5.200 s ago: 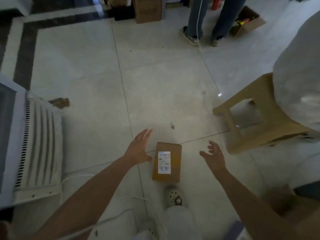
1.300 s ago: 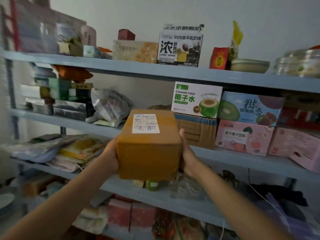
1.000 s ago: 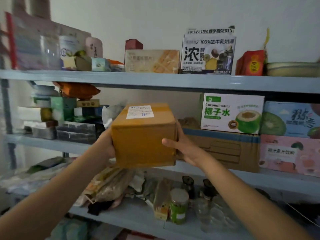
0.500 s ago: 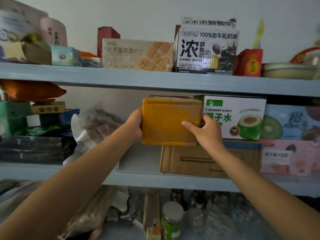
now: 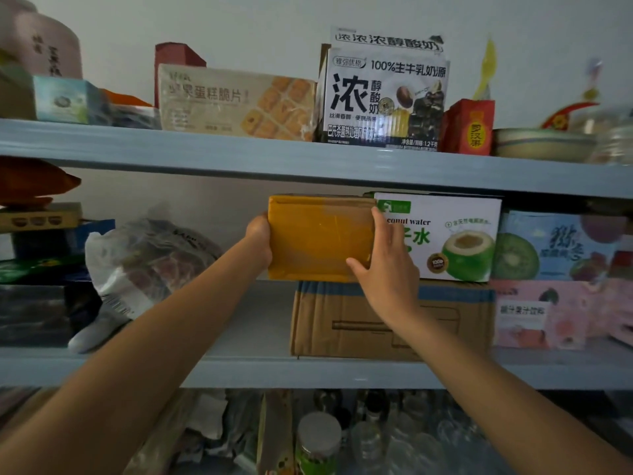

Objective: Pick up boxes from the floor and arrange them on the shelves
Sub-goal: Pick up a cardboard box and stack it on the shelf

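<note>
Box (image 5: 317, 238), brown and taped, clamped between both hands on the middle shelf (image 5: 239, 371). Left hand (image 5: 259, 240) presses its left end; right hand (image 5: 385, 265) grips its right end, fingers over the front face. Box sits atop the cardboard carton (image 5: 346, 323), touching the coconut water box (image 5: 455, 238) to its right, overhanging the carton's left edge.

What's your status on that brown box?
Left hand and right hand both gripping brown box. Box on larger carton, beside coconut water box. Nothing blocking.
</note>
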